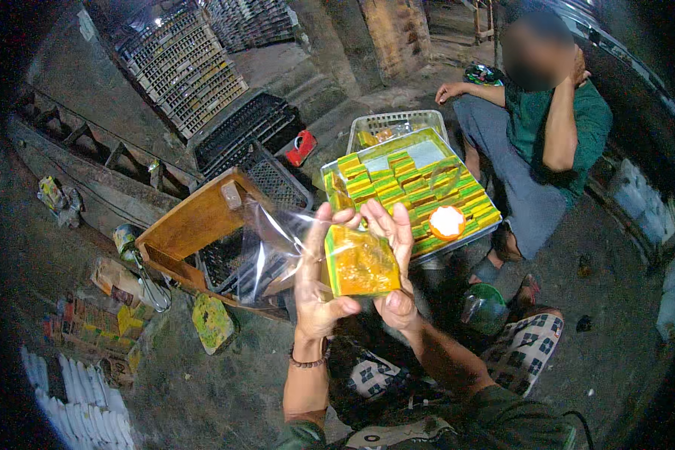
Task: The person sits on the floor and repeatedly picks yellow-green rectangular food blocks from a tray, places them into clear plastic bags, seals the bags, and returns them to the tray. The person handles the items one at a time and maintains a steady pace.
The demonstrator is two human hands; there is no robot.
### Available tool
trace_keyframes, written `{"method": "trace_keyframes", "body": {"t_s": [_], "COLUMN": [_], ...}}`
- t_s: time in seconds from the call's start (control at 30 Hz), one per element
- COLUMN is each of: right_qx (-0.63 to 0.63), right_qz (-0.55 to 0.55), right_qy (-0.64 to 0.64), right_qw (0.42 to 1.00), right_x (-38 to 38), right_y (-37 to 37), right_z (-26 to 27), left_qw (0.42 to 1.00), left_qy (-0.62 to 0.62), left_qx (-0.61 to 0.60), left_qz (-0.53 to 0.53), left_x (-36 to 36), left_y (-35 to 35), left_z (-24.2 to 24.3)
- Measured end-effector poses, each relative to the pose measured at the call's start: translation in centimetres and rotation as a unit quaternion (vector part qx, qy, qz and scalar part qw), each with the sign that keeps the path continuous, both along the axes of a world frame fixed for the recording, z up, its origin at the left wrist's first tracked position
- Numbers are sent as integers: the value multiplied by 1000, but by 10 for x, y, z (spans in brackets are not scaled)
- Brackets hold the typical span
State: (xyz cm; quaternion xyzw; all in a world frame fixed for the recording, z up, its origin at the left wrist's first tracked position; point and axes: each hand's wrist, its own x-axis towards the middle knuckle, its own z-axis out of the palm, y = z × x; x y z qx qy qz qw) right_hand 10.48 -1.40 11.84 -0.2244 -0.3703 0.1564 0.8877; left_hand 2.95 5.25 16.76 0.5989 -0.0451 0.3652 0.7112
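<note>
A square piece of yellow, orange and green layered cake (363,264) rests upright between my two hands, in clear plastic. My left hand (316,295) grips its left side, the thumb at the lower edge. On the other side, my right hand (399,301) holds the right edge with fingers behind it. A loose length of the clear plastic (270,247) stretches left past my left hand, over a wooden frame. Just beyond my hands, a metal tray (427,149) carries rows of similar layered cake pieces (388,188). On them sits an orange-rimmed round thing (446,221) with a bright white middle.
A wooden box-like frame (183,225) stands at left, near black plastic crates (247,132) and a red plastic object (301,147). Behind the tray is a pale plastic basket (360,126). A person (579,129) sits at right. A green container (486,306) is near my leg.
</note>
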Motion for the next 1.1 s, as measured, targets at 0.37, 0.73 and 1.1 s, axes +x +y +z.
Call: {"method": "trace_keyframes", "body": {"t_s": [0.37,0.73,1.1], "right_qx": [-55,-252,-322], "right_qz": [30,-191,-207], "right_qy": [-55,-350,-368], "right_qw": [996,882,847], "right_x": [-10,19,29], "right_y": [-4,-23,-50], "right_z": [-8,-18,-31], "left_qw": [996,877,875], "left_qy": [-1,-135,-13], "left_qx": [-94,-443,-466], "left_qz": [-3,-124,-130], "left_x": [6,-6,-14], "left_y": [-14,7,-26], "left_z": [-27,-51,-97]}}
